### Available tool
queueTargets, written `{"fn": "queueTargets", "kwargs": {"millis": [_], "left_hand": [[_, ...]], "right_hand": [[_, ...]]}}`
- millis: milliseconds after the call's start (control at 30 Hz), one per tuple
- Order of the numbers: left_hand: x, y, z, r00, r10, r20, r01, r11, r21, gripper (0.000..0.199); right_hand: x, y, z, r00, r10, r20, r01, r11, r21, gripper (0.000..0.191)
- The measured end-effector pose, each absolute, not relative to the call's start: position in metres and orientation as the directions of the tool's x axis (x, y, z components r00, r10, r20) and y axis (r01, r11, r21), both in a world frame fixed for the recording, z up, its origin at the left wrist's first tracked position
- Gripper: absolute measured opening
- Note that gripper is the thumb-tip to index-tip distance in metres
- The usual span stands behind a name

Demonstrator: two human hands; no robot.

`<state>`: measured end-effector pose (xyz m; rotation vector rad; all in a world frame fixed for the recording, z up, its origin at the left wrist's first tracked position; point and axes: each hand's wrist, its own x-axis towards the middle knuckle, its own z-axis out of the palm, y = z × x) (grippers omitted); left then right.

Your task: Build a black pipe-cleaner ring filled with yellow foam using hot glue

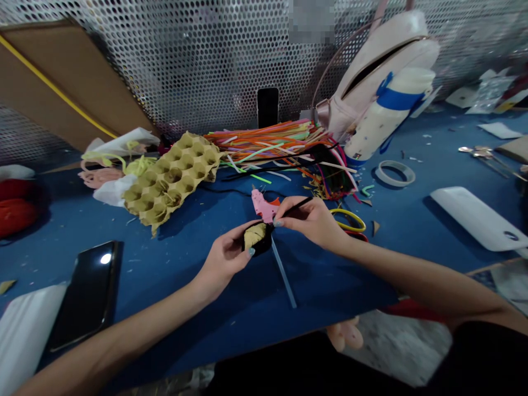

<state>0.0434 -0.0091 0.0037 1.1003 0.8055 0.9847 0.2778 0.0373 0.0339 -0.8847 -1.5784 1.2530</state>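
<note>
While the left hand (231, 250) grips the black-and-tan piece (256, 236), the right hand (307, 220) pinches a black strip (297, 205) beside the pink glue gun (264, 206).

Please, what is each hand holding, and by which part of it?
The left hand holds a black-and-tan piece by its edges; the right hand pinches a thin black strip close to that piece.
</note>
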Motion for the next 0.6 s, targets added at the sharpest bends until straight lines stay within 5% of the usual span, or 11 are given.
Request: {"fn": "queueTargets", "kwargs": {"millis": [600], "left_hand": [[0.0392, -0.0076, -0.0008, 0.449, 0.886, 0.115, -0.086, -0.085, 0.993, 0.059]], "right_hand": [[0.2793, 0.0375, 0.0352, -0.366, 0.895, 0.255, 0.031, 0.285, -0.958, 0.024]]}}
